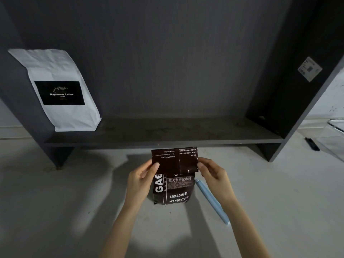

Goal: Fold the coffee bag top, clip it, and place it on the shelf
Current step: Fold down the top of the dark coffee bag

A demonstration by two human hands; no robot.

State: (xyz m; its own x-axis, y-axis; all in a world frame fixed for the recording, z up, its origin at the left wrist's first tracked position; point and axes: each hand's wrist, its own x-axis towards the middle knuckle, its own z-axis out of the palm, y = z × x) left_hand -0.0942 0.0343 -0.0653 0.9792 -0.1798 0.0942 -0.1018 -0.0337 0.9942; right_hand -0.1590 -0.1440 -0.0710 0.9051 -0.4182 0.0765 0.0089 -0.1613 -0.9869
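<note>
1. Now both hands pinch the coffee bag [174, 185], upright on the counter [74, 202]: left hand [141, 178] and right hand [212, 174] each closed on a flap edge.
2. Press the crease flat and even.
3. Blue clip [214, 202] lies just beneath the right hand; shelf [167, 135] beyond.

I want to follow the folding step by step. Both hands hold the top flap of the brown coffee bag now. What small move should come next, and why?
Probably press the folded flap flat against the brown coffee bag. The left hand and right hand pinch its two edges, and the flap shows its printed back side, so the fold looks started but not creased. The blue clip lies unused on the table beside the bag.
</note>
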